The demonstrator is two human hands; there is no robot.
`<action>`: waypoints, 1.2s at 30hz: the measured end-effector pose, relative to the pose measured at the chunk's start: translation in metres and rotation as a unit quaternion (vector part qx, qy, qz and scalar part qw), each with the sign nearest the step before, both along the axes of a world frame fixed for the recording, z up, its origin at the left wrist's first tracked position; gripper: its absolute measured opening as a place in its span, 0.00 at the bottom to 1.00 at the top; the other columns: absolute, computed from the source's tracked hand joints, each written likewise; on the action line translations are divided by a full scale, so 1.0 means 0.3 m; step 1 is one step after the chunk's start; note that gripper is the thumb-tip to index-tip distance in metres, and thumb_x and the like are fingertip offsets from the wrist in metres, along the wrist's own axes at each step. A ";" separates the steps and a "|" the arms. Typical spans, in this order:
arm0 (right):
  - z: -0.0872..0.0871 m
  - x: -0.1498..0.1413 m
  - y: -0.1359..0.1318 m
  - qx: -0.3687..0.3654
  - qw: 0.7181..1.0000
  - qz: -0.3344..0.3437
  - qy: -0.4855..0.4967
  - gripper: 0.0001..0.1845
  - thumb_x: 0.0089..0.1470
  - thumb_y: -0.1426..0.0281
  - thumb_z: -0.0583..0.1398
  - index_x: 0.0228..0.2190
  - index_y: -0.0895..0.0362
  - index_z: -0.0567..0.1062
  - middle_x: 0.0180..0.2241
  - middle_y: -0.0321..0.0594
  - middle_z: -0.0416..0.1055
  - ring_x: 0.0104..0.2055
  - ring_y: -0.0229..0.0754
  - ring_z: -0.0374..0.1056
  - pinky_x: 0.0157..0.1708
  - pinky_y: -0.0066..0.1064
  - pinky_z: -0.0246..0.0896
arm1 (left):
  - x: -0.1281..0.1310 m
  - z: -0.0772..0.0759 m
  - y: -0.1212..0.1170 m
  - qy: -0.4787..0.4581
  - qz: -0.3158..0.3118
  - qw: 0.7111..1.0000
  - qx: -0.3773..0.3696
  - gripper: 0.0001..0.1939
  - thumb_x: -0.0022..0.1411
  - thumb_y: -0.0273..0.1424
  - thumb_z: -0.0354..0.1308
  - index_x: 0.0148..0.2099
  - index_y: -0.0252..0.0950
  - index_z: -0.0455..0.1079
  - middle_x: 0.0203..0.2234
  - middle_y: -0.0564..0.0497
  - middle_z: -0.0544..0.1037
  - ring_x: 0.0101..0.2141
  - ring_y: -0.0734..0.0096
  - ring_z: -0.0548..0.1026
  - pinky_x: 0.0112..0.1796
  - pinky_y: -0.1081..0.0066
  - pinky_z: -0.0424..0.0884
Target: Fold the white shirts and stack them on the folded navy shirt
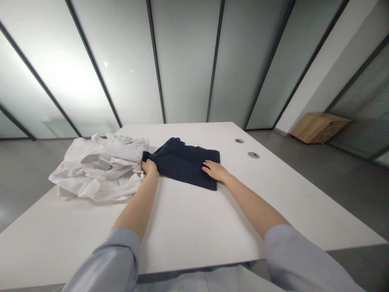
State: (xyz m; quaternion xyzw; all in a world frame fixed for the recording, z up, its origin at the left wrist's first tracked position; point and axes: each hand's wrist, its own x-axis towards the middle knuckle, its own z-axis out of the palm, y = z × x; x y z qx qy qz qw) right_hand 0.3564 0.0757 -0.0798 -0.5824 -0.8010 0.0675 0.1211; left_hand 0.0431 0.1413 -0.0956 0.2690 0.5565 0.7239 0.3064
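Note:
A dark navy piece of clothing [188, 164] lies on the white table in front of me, mostly flat, its left end bunched and raised. I cannot make out which garment it is. My left hand [150, 166] is closed on its left end, right beside the white cloth. Flat on the right part of the navy garment rests my right hand [215, 170], its fingers stretched out and slightly apart. A heap of crumpled white cloth [100, 170] sits to the left, touching or nearly touching my left hand.
The white table [194, 227] reaches from my body towards a frosted glass wall [185, 61]. Two round cable grommets [253, 155] are set into its right side. On the grey floor at the far right stands a wooden cabinet [316, 126].

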 end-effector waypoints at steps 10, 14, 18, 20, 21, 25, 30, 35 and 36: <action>0.156 0.143 0.013 -0.085 0.960 -0.249 -0.101 0.24 0.59 0.54 0.51 0.39 0.58 0.80 0.42 0.52 0.76 0.46 0.55 0.71 0.44 0.42 0.63 | 0.173 0.072 -0.150 0.559 -0.068 0.826 -0.011 0.23 0.60 0.32 0.54 0.57 0.34 0.65 0.56 0.39 0.68 0.58 0.51 0.62 0.59 0.52 0.54; 0.137 0.176 0.034 -0.013 0.972 -0.225 -0.058 0.22 0.60 0.59 0.51 0.43 0.56 0.78 0.45 0.50 0.75 0.48 0.53 0.70 0.45 0.41 0.63 | 0.247 0.051 -0.195 0.645 -0.218 0.727 -0.092 0.24 0.58 0.47 0.56 0.50 0.36 0.71 0.51 0.38 0.73 0.54 0.43 0.65 0.57 0.43 0.53; 0.060 0.188 0.052 0.026 0.982 -0.180 -0.053 0.24 0.60 0.62 0.52 0.55 0.56 0.70 0.56 0.49 0.67 0.56 0.53 0.63 0.51 0.43 0.59 | 0.256 0.009 -0.196 0.644 -0.252 0.714 -0.110 0.29 0.58 0.50 0.54 0.55 0.36 0.68 0.59 0.35 0.65 0.60 0.39 0.57 0.58 0.38 0.41; 0.035 0.186 0.057 0.019 0.979 -0.195 -0.065 0.26 0.59 0.60 0.54 0.55 0.58 0.69 0.56 0.52 0.66 0.56 0.57 0.62 0.51 0.46 0.58 | 0.247 0.001 -0.191 0.639 -0.265 0.715 -0.105 0.30 0.59 0.50 0.53 0.57 0.36 0.67 0.60 0.35 0.63 0.61 0.40 0.55 0.59 0.39 0.40; 0.029 0.183 0.058 0.019 0.976 -0.207 -0.070 0.25 0.58 0.61 0.54 0.54 0.58 0.70 0.55 0.53 0.67 0.55 0.58 0.62 0.51 0.47 0.58 | 0.244 0.001 -0.189 0.639 -0.268 0.714 -0.105 0.30 0.59 0.50 0.53 0.57 0.36 0.67 0.61 0.35 0.63 0.62 0.40 0.55 0.59 0.40 0.40; 0.037 0.164 0.051 0.018 0.973 -0.220 -0.066 0.15 0.56 0.70 0.54 0.42 0.55 0.78 0.45 0.50 0.73 0.50 0.56 0.65 0.49 0.48 0.57 | 0.239 0.016 -0.191 0.648 -0.269 0.704 -0.113 0.31 0.59 0.49 0.54 0.58 0.35 0.66 0.61 0.35 0.63 0.62 0.41 0.55 0.60 0.42 0.42; 0.047 0.151 0.043 0.078 0.970 -0.231 -0.006 0.12 0.56 0.72 0.53 0.35 0.57 0.77 0.45 0.52 0.70 0.50 0.55 0.63 0.49 0.47 0.57 | 0.244 0.023 -0.198 0.661 -0.270 0.690 -0.121 0.31 0.60 0.48 0.53 0.59 0.34 0.65 0.61 0.35 0.62 0.62 0.42 0.55 0.60 0.43 0.44; 0.104 0.083 0.040 0.111 0.963 -0.106 0.220 0.10 0.56 0.71 0.51 0.35 0.56 0.72 0.46 0.46 0.72 0.50 0.47 0.65 0.52 0.39 0.57 | 0.249 0.018 -0.193 0.639 -0.254 0.722 -0.074 0.39 0.57 0.43 0.59 0.66 0.34 0.53 0.63 0.34 0.57 0.63 0.45 0.54 0.60 0.47 0.48; 0.127 0.055 0.028 0.089 0.960 -0.065 0.256 0.09 0.55 0.70 0.52 0.34 0.56 0.72 0.45 0.44 0.72 0.49 0.46 0.66 0.52 0.38 0.57 | 0.250 0.021 -0.194 0.634 -0.253 0.729 -0.053 0.42 0.56 0.41 0.60 0.67 0.34 0.50 0.65 0.33 0.54 0.64 0.46 0.52 0.60 0.49 0.50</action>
